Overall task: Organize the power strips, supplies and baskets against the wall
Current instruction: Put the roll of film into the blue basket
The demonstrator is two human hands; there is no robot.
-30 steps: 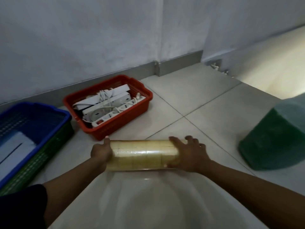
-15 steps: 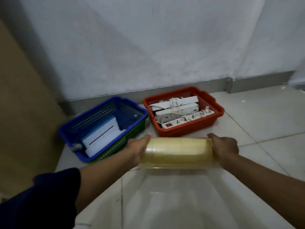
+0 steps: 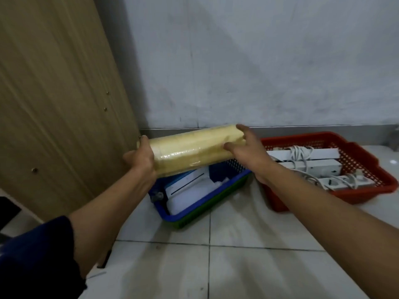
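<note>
You are carrying the long yellowish roll of stacked, film-wrapped tape point(image 3: 192, 148) toward the far wall, holding it by its two ends in the air above the blue plastic mesh basket point(image 3: 228, 182). Your left hand point(image 3: 141, 157) is curled round the left end, fingers pressed against it; your right hand point(image 3: 246, 145) caps the right end with fingers spread over the roll. The blue basket sits nested in a green one and already holds a white flat box point(image 3: 187, 188). To its right, just beside it, the red plastic basket point(image 3: 354, 154) holds white power strips point(image 3: 311, 167) with coiled cords. This looks like the placing step: next, lower the roll level into the blue basket, or onto the floor by the skirting, clear of the wooden panel point(image 3: 54, 93) on the left.
</note>
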